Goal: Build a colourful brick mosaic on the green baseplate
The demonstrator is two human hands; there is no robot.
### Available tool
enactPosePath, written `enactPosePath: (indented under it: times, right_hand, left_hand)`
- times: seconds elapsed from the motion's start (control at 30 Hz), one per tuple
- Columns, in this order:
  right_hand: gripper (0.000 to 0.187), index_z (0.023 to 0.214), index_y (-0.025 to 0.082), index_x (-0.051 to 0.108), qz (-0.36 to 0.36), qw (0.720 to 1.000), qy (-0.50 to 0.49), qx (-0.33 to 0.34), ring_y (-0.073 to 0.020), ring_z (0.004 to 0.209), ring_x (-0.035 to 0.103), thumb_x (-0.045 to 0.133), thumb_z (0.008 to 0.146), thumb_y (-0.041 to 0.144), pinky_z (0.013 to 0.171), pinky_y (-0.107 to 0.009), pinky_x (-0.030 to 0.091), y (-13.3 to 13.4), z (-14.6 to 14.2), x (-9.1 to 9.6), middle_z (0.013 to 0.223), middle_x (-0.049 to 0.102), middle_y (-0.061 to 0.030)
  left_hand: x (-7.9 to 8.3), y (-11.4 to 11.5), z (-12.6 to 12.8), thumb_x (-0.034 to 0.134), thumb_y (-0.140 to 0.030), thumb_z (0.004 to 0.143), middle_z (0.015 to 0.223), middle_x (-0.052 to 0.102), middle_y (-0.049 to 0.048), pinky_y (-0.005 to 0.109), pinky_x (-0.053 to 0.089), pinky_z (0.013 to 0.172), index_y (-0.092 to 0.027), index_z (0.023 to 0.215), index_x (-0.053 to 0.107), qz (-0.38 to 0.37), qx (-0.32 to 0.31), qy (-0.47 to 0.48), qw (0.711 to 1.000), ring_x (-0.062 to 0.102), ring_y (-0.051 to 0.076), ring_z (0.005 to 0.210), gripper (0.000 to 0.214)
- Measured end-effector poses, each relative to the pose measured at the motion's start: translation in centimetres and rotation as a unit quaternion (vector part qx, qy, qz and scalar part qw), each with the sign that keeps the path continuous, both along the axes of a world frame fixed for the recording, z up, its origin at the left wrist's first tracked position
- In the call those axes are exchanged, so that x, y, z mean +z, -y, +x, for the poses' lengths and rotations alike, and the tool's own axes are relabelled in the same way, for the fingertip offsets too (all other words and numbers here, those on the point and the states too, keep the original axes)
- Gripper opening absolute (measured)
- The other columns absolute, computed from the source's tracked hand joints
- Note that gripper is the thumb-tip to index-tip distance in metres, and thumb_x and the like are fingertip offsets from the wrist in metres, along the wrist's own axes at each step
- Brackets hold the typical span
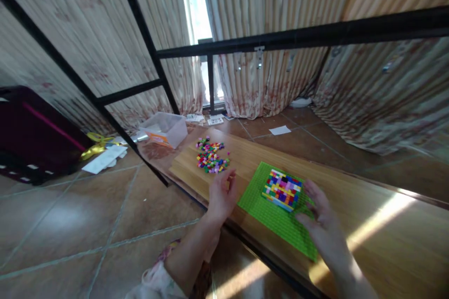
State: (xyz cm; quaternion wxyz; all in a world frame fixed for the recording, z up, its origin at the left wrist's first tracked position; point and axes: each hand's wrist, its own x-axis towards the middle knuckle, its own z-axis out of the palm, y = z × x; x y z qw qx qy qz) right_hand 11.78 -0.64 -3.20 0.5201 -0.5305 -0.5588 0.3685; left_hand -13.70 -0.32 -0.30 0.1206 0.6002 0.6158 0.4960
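A green baseplate (270, 212) lies on a wooden tabletop (368, 215). On it stands a block of small multicoloured bricks (282, 189). My right hand (321, 215) rests flat on the plate just right of that block, fingers spread. My left hand (221, 192) is curled on the table left of the plate, fingertips pinched together on a small yellowish piece I cannot make out clearly. A loose heap of small coloured bricks (210, 156) lies beyond my left hand.
A clear plastic box (164, 128) sits at the table's far left end. Black metal frame bars (301, 35) cross above the table. Papers and yellow ribbon (94, 147) lie on the tiled floor beside a dark case (31, 138). Curtains hang behind.
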Motion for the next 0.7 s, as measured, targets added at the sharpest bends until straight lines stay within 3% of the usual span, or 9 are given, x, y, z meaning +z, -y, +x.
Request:
enactPosePath:
  times: [0.07, 0.2, 0.33, 0.47, 0.6, 0.7]
  right_hand:
    - [0.087, 0.151, 0.029, 0.037, 0.01, 0.999, 0.046, 0.011, -0.0341, 0.138, 0.043, 0.072, 0.071, 0.038, 0.112, -0.057, 0.03, -0.3, -0.2, -0.9, 0.149, 0.048, -0.0114]
    - [0.105, 0.154, 0.019, 0.03, -0.003, 0.993, 0.117, -0.005, -0.0403, 0.138, 0.041, 0.076, 0.066, 0.054, 0.112, -0.06, 0.029, -1.3, -0.8, -1.8, 0.151, 0.043, -0.0203]
    - [0.11, 0.156, 0.016, 0.024, -0.026, 0.99, 0.134, -0.015, -0.0401, 0.128, 0.052, 0.072, 0.069, 0.063, 0.106, -0.059, 0.038, -1.8, -0.9, -1.7, 0.142, 0.052, -0.0227]
    - [0.109, 0.156, 0.018, 0.023, -0.033, 0.987, 0.154, -0.007, -0.0381, 0.126, 0.054, 0.071, 0.07, 0.064, 0.104, -0.057, 0.041, -1.5, -0.7, -1.8, 0.143, 0.052, -0.0209]
    - [0.103, 0.155, 0.021, 0.026, -0.044, 0.983, 0.175, 0.004, -0.036, 0.122, 0.058, 0.07, 0.071, 0.06, 0.104, -0.055, 0.042, -0.3, -0.1, -1.6, 0.142, 0.052, -0.0191]
    - [0.098, 0.152, 0.023, 0.034, -0.035, 0.987, 0.154, -0.003, -0.0349, 0.121, 0.058, 0.072, 0.068, 0.057, 0.101, -0.055, 0.045, 1.1, 0.4, -0.4, 0.139, 0.055, -0.0165]
  left_hand:
    - [-0.2, 1.8, -2.1, 0.053, -0.012, 0.087, 0.104, 0.072, 0.0068, 0.035, 0.054, 0.088, -0.019, 0.11, 0.066, -0.013, 0.074, -0.013, 0.997, 0.066, 0.019, 0.093, 0.027]
    - [-0.3, 3.6, -4.7, 0.058, -0.011, 0.083, 0.106, 0.07, 0.0071, 0.038, 0.051, 0.093, -0.018, 0.115, 0.064, -0.106, 0.116, -0.071, 0.985, 0.064, 0.022, 0.099, 0.033]
    - [0.0, 2.4, -4.6, 0.066, -0.017, 0.081, 0.111, 0.068, 0.0077, 0.038, 0.048, 0.095, -0.02, 0.118, 0.065, -0.16, 0.086, -0.13, 0.975, 0.061, 0.024, 0.105, 0.037]
    - [-0.3, 0.8, -4.1, 0.067, -0.019, 0.082, 0.102, 0.069, 0.0076, 0.037, 0.047, 0.093, -0.019, 0.099, 0.07, -0.166, 0.073, -0.152, 0.971, 0.062, 0.024, 0.102, 0.017]
    - [-0.9, 0.6, -4.1, 0.057, -0.012, 0.088, 0.102, 0.069, 0.0065, 0.033, 0.048, 0.091, -0.019, 0.095, 0.071, -0.154, 0.065, -0.138, 0.976, 0.063, 0.02, 0.1, 0.018]
    - [-0.9, 0.8, -3.6, 0.054, -0.009, 0.089, 0.102, 0.07, 0.0057, 0.032, 0.049, 0.091, -0.019, 0.096, 0.072, -0.107, 0.049, -0.068, 0.991, 0.064, 0.018, 0.099, 0.022]
